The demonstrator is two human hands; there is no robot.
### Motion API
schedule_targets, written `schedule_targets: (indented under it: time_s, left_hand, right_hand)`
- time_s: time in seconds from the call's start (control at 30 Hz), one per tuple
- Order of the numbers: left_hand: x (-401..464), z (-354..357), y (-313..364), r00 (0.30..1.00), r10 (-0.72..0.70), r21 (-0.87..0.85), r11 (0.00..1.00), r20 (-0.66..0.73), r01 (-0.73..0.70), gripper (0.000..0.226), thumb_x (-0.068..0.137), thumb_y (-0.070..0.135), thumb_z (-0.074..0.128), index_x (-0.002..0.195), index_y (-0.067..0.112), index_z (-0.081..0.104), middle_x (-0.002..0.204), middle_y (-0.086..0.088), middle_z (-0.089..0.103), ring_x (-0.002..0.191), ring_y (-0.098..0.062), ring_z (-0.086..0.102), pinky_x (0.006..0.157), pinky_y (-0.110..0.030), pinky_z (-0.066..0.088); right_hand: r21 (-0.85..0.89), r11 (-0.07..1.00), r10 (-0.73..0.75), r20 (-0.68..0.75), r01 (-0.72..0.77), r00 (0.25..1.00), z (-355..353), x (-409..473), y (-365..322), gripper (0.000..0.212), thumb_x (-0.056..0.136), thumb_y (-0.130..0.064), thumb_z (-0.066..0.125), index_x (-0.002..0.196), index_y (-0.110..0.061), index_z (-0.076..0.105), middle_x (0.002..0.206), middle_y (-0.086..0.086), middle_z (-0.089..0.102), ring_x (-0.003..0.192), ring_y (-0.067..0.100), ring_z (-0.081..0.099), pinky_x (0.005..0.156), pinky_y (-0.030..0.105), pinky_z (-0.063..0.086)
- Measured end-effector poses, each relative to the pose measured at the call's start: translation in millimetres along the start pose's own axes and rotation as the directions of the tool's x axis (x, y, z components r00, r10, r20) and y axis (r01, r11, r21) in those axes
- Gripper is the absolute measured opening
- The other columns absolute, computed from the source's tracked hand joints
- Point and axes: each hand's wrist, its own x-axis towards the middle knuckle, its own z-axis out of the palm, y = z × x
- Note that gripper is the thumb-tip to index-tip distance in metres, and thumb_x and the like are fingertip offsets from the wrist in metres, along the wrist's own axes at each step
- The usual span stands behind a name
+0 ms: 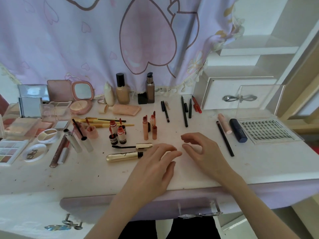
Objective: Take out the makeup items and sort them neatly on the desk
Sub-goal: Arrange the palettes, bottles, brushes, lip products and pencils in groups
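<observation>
Gold mascara tube [124, 156] lies uncapped just beside my left hand [155, 167], its wand [133, 146] parallel behind, so I judge recapping comes next. Both hands hover empty, the right hand [201, 149] with loosely curled fingers. Near the right end of the desk [189, 173], a clear case [269, 130] holds rows of lashes.

arms: bare, sleeveless in view | legs [191, 228]: black garment
</observation>
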Motion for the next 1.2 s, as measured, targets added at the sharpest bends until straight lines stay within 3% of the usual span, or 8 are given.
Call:
schedule_targets:
  time_s: [0.2, 0.27, 0.4, 0.6, 0.7, 0.9, 1.03, 1.2]
  left_hand:
    - [52.9, 44.9, 7.0, 0.973, -0.177, 0.117, 0.98, 0.148, 0.161, 0.048, 0.099, 0.028, 0.031, 0.145, 0.014, 0.025, 0.15, -0.004, 0.028, 0.139, -0.017, 0.021, 0.114, -0.029, 0.016]
    - [66.1, 56.8, 4.2, 0.95, -0.251, 0.18, 0.959, 0.185, 0.219, 0.052, 0.1, 0.03, 0.025, 0.147, 0.011, 0.016, 0.155, -0.005, 0.017, 0.143, -0.018, 0.01, 0.117, -0.031, 0.006]
    - [79.5, 68.3, -1.4, 0.916, -0.337, 0.25, 0.927, 0.22, 0.281, 0.057, 0.099, 0.033, 0.021, 0.148, 0.007, 0.006, 0.157, -0.008, 0.005, 0.144, -0.018, 0.0, 0.115, -0.031, -0.005]
    - [79.3, 73.9, -5.6, 0.924, -0.33, 0.251, 0.927, 0.195, 0.278, 0.059, 0.098, 0.036, 0.017, 0.148, 0.009, 0.004, 0.157, -0.007, 0.002, 0.144, -0.016, -0.002, 0.114, -0.03, -0.008]
    - [79.0, 74.3, -5.2, 0.934, -0.317, 0.228, 0.934, 0.165, 0.277, 0.059, 0.098, 0.036, 0.019, 0.148, 0.008, 0.006, 0.157, -0.008, 0.005, 0.144, -0.017, 0.001, 0.115, -0.03, -0.006]
    - [77.8, 73.8, -4.7, 0.945, -0.304, 0.176, 0.943, 0.12, 0.281, 0.058, 0.097, 0.032, 0.023, 0.148, 0.009, 0.009, 0.156, -0.008, 0.011, 0.144, -0.016, 0.004, 0.113, -0.026, -0.007]
    - [77.7, 73.4, -5.2, 0.951, -0.292, 0.165, 0.948, 0.102, 0.273, 0.059, 0.097, 0.032, 0.024, 0.148, 0.009, 0.009, 0.156, -0.006, 0.011, 0.144, -0.014, 0.004, 0.113, -0.025, -0.008]
    - [78.0, 73.2, -5.9, 0.949, -0.293, 0.16, 0.949, 0.115, 0.273, 0.06, 0.097, 0.033, 0.023, 0.149, 0.009, 0.005, 0.157, -0.006, 0.007, 0.144, -0.014, 0.001, 0.111, -0.025, -0.01]
  right_hand:
    - [-0.193, 0.981, 0.014, -0.025, -0.018, 1.0, -35.5, 12.1, 24.8, 0.024, 0.094, -0.014, 0.052, 0.116, -0.01, 0.062, 0.117, 0.003, 0.064, 0.114, 0.006, 0.04, 0.093, -0.008, 0.012]
    - [-0.24, 0.97, 0.021, -0.034, -0.029, 0.999, -41.1, 23.5, 32.7, 0.025, 0.096, -0.016, 0.048, 0.117, -0.011, 0.061, 0.117, 0.002, 0.064, 0.117, 0.007, 0.038, 0.114, 0.014, 0.007]
    - [-0.342, 0.934, 0.115, 0.003, -0.107, 0.993, -41.2, 60.8, 43.6, 0.028, 0.096, -0.022, 0.045, 0.119, -0.016, 0.06, 0.117, 0.001, 0.062, 0.106, 0.019, 0.058, 0.113, 0.045, 0.021]
    - [-0.385, 0.913, 0.146, 0.0, -0.135, 0.989, -23.0, 104.1, 45.2, 0.028, 0.094, -0.024, 0.05, 0.115, -0.012, 0.063, 0.114, 0.006, 0.061, 0.107, 0.024, 0.056, 0.071, 0.021, 0.024]
    - [-0.383, 0.92, 0.105, 0.033, -0.085, 0.994, -8.6, 119.5, 43.4, 0.029, 0.092, -0.024, 0.054, 0.115, -0.008, 0.063, 0.112, 0.013, 0.058, 0.106, 0.026, 0.053, 0.086, 0.025, 0.035]
    - [-0.455, 0.846, -0.077, 0.41, 0.277, 0.909, 15.9, 154.1, 35.9, 0.042, 0.102, -0.021, 0.03, 0.143, -0.016, 0.035, 0.152, 0.005, 0.03, 0.142, 0.024, 0.02, 0.116, 0.033, 0.015]
    - [-0.517, 0.788, 0.025, 0.57, 0.335, 0.821, 31.0, 172.5, 37.1, 0.048, 0.103, -0.03, 0.018, 0.15, -0.023, 0.01, 0.158, -0.003, 0.003, 0.145, 0.016, -0.001, 0.116, 0.038, 0.002]
    - [-0.487, 0.811, 0.037, 0.596, 0.324, 0.802, 32.9, 179.6, 45.9, 0.048, 0.103, -0.029, 0.017, 0.149, -0.017, 0.014, 0.158, -0.001, 0.002, 0.145, 0.013, -0.002, 0.117, 0.034, 0.001]
